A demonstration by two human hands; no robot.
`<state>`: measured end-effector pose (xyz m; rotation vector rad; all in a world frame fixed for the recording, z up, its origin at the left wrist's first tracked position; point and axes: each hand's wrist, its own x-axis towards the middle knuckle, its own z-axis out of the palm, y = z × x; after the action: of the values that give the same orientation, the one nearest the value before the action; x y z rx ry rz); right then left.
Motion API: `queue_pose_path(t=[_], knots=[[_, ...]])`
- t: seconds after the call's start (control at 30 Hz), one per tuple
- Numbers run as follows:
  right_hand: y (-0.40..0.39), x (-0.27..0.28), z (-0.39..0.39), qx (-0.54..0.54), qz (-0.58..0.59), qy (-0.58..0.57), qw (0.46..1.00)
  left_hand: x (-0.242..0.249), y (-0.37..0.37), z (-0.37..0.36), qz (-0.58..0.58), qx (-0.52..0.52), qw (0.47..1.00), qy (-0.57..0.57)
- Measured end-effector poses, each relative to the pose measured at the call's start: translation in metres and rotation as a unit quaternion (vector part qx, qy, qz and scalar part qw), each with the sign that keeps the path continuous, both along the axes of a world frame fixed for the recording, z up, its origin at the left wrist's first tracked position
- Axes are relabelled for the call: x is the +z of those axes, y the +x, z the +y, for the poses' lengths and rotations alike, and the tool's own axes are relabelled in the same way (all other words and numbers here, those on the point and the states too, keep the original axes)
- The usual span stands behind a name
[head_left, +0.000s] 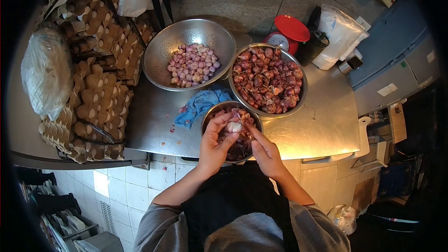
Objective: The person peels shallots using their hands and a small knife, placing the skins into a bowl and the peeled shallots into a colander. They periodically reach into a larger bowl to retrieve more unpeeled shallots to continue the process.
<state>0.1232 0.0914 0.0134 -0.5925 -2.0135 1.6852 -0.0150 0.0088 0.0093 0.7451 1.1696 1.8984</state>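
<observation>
Shallots are being peeled at a steel counter (322, 126), and I am watching a person in a grey top and dark apron working over a small metal bowl (209, 114) at the counter's near edge. Their left hand (215, 145) is curling around a pale, half-peeled shallot (234, 126), thumb and fingers pinching it just above the bowl, while the right hand (266, 153) is coming in from the other side with its fingertips pressed together against the same shallot; whether it is gripping a strip of skin or a small blade I cannot tell. The bowl beneath them is holding dark reddish peelings. Just behind it and to the right, a larger steel bowl (298, 99) is sitting heaped with unpeeled shallots (268, 81), their skins red-brown and papery. To the left of that, a metal colander (163, 51) is holding the peeled shallots (193, 65), pinkish and smooth, and a crumpled blue cloth (200, 105) is lying between the colander and the small bowl, touching both rims or nearly so. A red kitchen scale (287, 35) is standing behind the big bowl, with a white plastic bag (338, 35) beside it. Stacks of cardboard egg trays (100, 88) are filling the left end of the counter, and another plastic bag (46, 72) is resting against them.
</observation>
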Motion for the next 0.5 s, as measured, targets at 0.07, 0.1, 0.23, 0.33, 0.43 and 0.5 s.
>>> queue_pose_path(t=[0.07,0.1,0.23,0.33,0.43,0.5], knots=[[0.0,0.001,-0.001,0.005,-0.001,-0.056,0.998,0.0,0.0,0.0,0.002,-0.001,1.0,-0.004],[0.0,0.003,-0.002,0.004,-0.002,-0.04,0.999,0.0,0.0,0.0,-0.005,0.001,1.0,-0.002],[-0.004,0.009,-0.003,0.022,-0.005,0.066,0.998,-0.005,0.001,0.001,-0.019,0.008,1.0,0.002],[-0.004,0.003,0.001,0.014,0.006,0.055,0.998,-0.002,0.0,0.001,-0.005,-0.001,1.0,-0.001],[-0.002,-0.006,0.003,-0.016,-0.003,-0.087,0.996,-0.002,-0.002,0.0,-0.014,-0.011,1.0,-0.003],[0.0,0.001,0.001,-0.041,-0.029,-0.212,0.976,-0.002,-0.003,0.0,-0.022,-0.014,1.0,-0.004]])
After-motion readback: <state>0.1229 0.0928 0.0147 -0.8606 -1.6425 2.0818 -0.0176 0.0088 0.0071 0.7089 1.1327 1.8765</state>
